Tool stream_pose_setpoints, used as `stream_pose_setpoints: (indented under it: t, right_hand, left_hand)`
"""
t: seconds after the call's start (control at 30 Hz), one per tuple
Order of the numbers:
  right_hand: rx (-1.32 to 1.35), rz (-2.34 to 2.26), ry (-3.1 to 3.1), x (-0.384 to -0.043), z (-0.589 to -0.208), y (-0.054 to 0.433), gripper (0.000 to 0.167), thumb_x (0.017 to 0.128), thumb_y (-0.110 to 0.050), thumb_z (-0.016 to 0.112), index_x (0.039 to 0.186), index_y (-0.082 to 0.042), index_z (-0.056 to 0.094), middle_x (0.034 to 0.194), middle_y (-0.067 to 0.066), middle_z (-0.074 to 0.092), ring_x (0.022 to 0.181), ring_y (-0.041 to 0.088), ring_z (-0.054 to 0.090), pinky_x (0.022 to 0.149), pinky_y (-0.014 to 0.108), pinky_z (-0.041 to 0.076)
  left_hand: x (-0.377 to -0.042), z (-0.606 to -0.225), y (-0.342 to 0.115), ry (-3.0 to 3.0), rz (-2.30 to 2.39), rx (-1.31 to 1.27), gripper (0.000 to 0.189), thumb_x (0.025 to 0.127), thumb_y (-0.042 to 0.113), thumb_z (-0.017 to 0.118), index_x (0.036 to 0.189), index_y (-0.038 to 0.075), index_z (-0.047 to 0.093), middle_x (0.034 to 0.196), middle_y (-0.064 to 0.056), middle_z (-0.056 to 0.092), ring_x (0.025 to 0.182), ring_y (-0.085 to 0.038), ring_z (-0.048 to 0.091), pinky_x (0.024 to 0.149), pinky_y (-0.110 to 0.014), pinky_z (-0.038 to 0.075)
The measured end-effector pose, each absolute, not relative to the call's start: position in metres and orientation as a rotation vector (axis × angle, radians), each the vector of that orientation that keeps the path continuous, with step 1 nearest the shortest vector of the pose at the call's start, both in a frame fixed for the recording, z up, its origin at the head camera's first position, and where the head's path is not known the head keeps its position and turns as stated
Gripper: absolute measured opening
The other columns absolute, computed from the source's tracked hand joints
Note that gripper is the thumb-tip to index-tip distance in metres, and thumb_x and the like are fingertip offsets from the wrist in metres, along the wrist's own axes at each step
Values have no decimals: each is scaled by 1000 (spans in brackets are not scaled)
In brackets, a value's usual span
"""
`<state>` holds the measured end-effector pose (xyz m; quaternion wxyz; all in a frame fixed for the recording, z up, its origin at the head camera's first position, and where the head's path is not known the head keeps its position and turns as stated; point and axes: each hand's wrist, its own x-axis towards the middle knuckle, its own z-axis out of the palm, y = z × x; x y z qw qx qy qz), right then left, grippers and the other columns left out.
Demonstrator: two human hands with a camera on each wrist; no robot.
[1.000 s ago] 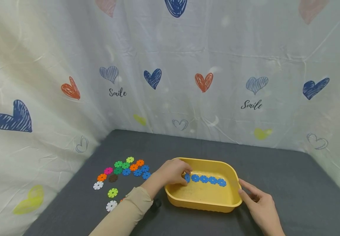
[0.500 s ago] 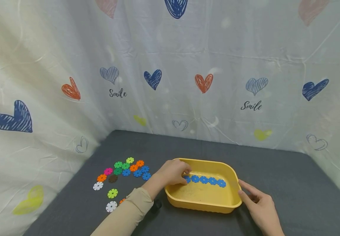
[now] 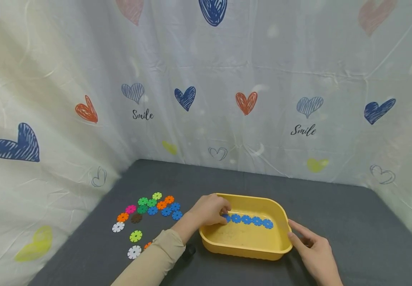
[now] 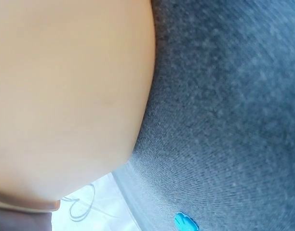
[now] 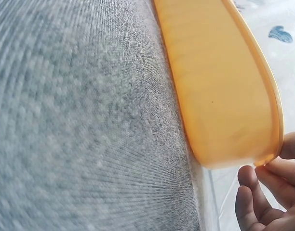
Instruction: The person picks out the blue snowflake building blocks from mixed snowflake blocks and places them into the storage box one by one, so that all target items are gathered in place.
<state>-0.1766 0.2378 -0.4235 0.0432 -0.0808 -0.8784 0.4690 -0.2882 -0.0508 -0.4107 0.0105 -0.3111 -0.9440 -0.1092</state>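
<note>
A yellow plastic basin [image 3: 243, 251] stands on the dark grey cloth. Inside it, blue snowflake discs [image 3: 247, 220] form a straight row toward the far side. My left hand [image 3: 208, 210] reaches over the basin's left rim, its thumb and fingers pinching the leftmost blue snowflake disc [image 3: 228, 218], which is partly hidden by them. In the left wrist view the wrist fills much of the frame and the fingers are out of sight. My right hand [image 3: 314, 251] holds the basin's right rim between thumb and fingers; the right wrist view shows these fingertips [image 5: 248, 175] at the basin's end.
Left of the basin lie loose snowflake discs in several colours, among them white [image 3: 134, 252], yellow-green [image 3: 136, 236], pink [image 3: 131, 209] and blue [image 3: 166, 211]. A small black object [image 3: 190, 250] sits beside the left forearm. A heart-printed curtain [image 3: 216, 119] hangs behind.
The leftmost blue disc, tilted at my left fingertips a second ago, now lies flatter in line with the row. My right hand keeps its hold; the head view has shifted slightly.
</note>
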Motion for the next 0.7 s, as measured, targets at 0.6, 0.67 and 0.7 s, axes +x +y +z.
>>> stream_pose_setpoints:
  t: [0.6, 0.67, 0.7]
  right_hand:
    - [-247, 1409, -2696, -177, -423, 237, 52, 96, -40, 65, 140, -13, 58, 136, 16, 56, 79, 18, 55, 58, 29, 42]
    - [-246, 1399, -2698, -177, -423, 237, 53, 95, -41, 65, 140, -13, 58, 136, 16, 56, 82, 18, 56, 59, 29, 42]
    - [-242, 1397, -2698, -177, -423, 237, 53, 95, -41, 65, 140, -13, 58, 136, 17, 56, 82, 18, 56, 59, 29, 42]
  left_hand:
    - [-288, -412, -51, -2934, -340, -975, 31, 82, 26, 82, 112, 20, 74, 97, 16, 69, 81, 1, 58, 72, -22, 48]
    - [-287, -411, -52, -2927, -388, -969, 33, 83, 26, 82, 113, 19, 73, 97, 17, 69, 82, 1, 58, 73, -21, 49]
    - [-287, -411, -53, -2925, -413, -964, 34, 83, 25, 82, 114, 19, 73, 98, 17, 69, 83, 1, 59, 74, -21, 49]
